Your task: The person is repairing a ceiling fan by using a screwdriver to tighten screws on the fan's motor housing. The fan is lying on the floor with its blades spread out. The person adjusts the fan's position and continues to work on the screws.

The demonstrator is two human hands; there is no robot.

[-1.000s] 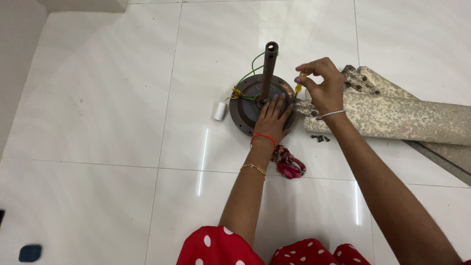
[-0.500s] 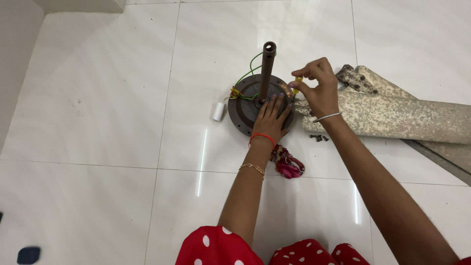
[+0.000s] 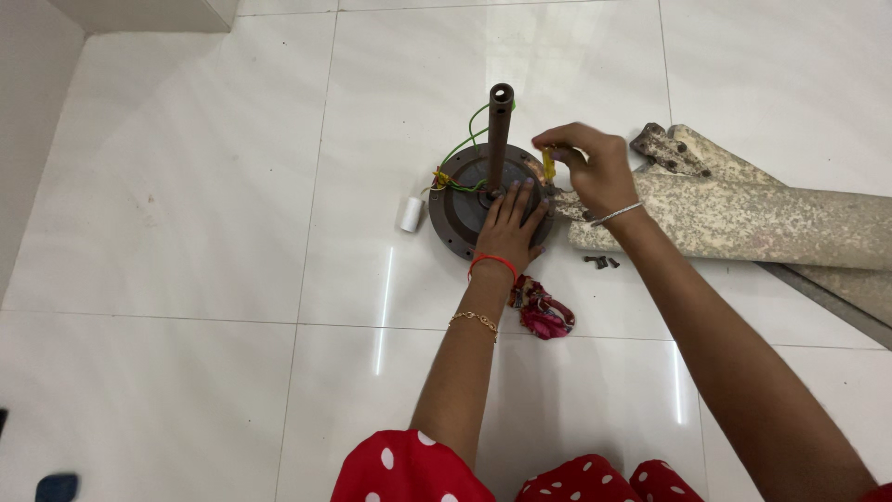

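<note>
A round dark ceiling-fan motor [image 3: 455, 206] lies on the white tiled floor, its brown rod [image 3: 500, 130] standing upright from the centre. Green and yellow wires [image 3: 457, 167] loop off its far-left side. My left hand [image 3: 509, 226] presses flat on the motor's top, fingers spread. My right hand [image 3: 590, 170] hovers over the motor's right rim, pinching a small yellow-handled tool [image 3: 549, 165] that points down at the rim. A worn beige fan blade [image 3: 743, 218] joins the motor on the right.
A small white cylinder [image 3: 411, 214] lies left of the motor. A crumpled red cloth [image 3: 542, 311] sits near my left wrist. A few dark screws [image 3: 601, 262] lie under the blade. A second blade [image 3: 692, 153] lies behind. A wall corner is at far left.
My right hand has shifted left and down with the yellow tool, from beside the rod to the motor's right rim. My left hand stayed on the motor.
</note>
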